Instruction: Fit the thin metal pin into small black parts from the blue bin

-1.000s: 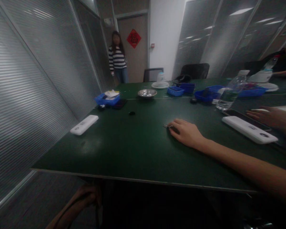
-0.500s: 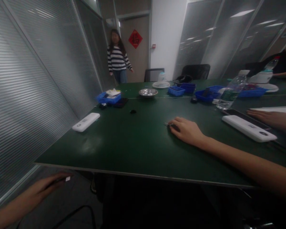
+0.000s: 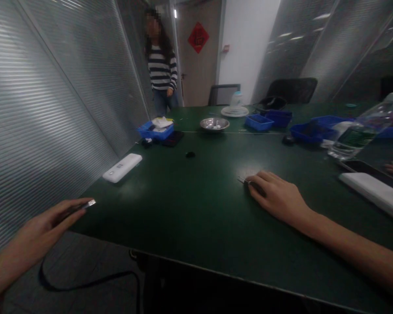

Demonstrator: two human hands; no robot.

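One cable plug (image 3: pixel 91 203), pinched by the left hand's (image 3: pixel 47 224) fingers (image 3: pixel 72 203), has risen from below the near edge to the counter's (image 3: pixel 183 209) near left corner; the right hand (image 3: pixel 277 194) rests there, curled around a thin metal piece (image 3: pixel 241 179).

A red diamond sign (image 3: pixel 198 38) on the door (image 3: pixel 196 72), upper centre, bears one character, probably 福 though blurred; marks on the white device (image 3: pixel 126 168), left, and green bottle label (image 3: pixel 354 138), right, are unreadable.
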